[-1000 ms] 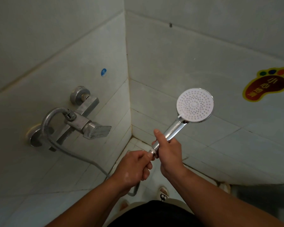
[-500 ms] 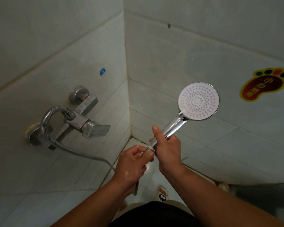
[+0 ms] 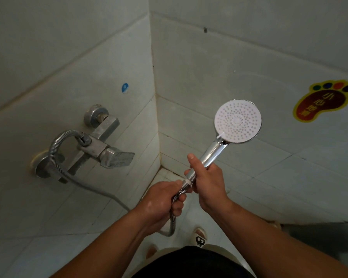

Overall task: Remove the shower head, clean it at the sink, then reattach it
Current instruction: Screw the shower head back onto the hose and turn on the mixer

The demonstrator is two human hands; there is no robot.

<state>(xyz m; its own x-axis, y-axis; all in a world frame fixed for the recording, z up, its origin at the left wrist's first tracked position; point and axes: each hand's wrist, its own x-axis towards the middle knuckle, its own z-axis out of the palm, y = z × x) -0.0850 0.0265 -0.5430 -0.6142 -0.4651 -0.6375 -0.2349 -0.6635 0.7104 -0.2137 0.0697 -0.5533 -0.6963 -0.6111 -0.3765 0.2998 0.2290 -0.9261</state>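
Near the tiled corner, the right hand (image 3: 207, 178) grips the shower head (image 3: 237, 121) by its chrome handle while the left hand (image 3: 161, 200) pinches the hose nut (image 3: 184, 186) just below, and the head looks light, rigid and probably slick, so mid-handle seems the safest hold.

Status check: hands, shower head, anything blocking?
Right hand grips white-faced chrome shower head by handle. Left hand grips silver flexible hose at the joint. Not yet apart. Nothing blocking.

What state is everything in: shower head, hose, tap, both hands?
Shower head: held up, face toward the camera, not spraying.
Hose: joined to the tap, other end at the handle base.
Tap: no water running.
Left hand: grips the hose end.
Right hand: grips the shower head's handle.
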